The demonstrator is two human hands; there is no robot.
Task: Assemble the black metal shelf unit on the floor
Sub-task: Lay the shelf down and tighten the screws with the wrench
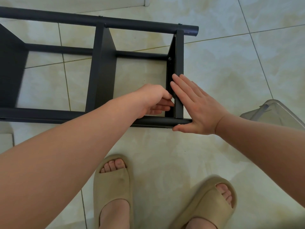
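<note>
Shelf unit [102, 63], black metal, lying on its side on the tiled floor [231, 63]; its long tubes run from the left edge to right of centre, with flat panels standing between them. Left hand [153, 100]: reaches inside the last bay, fingers curled, its grip closed on the inner lip of the end panel [179, 55]; the thumb is hidden. Right hand [198, 109]: laid flat against the outer face of the same panel, fingers straight and together, its grip not closed on anything, thumb touching the end of the near tube [156, 121]. Clear plastic container [277, 111]: on the floor at far right, apart from the unit. Beige slippers [113, 187]: on the person's feet, near the bottom edge.
</note>
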